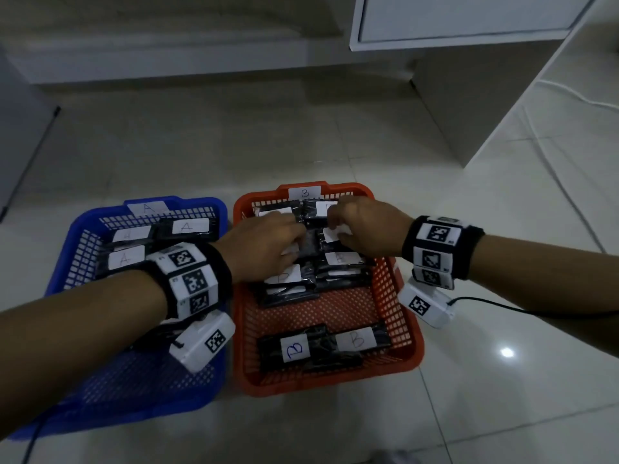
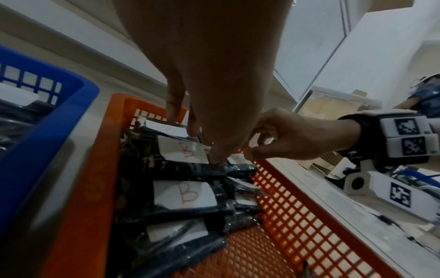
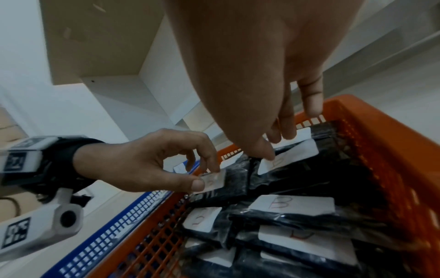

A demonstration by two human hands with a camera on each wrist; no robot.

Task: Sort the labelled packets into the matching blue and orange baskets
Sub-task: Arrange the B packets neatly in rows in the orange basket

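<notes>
The blue basket, tagged A, holds black packets with A labels. To its right stands the orange basket, tagged B, with several B packets. Both hands work over its far half. My left hand pinches the label end of one black packet between thumb and fingers. My right hand curls round the white label of the neighbouring packet, thumb on the label. The hands cover the packets beneath them in the head view.
A white cabinet stands at the back right, and a low wall ledge runs behind the baskets. A white cable crosses the floor at the right. A black cable trails from my right wrist.
</notes>
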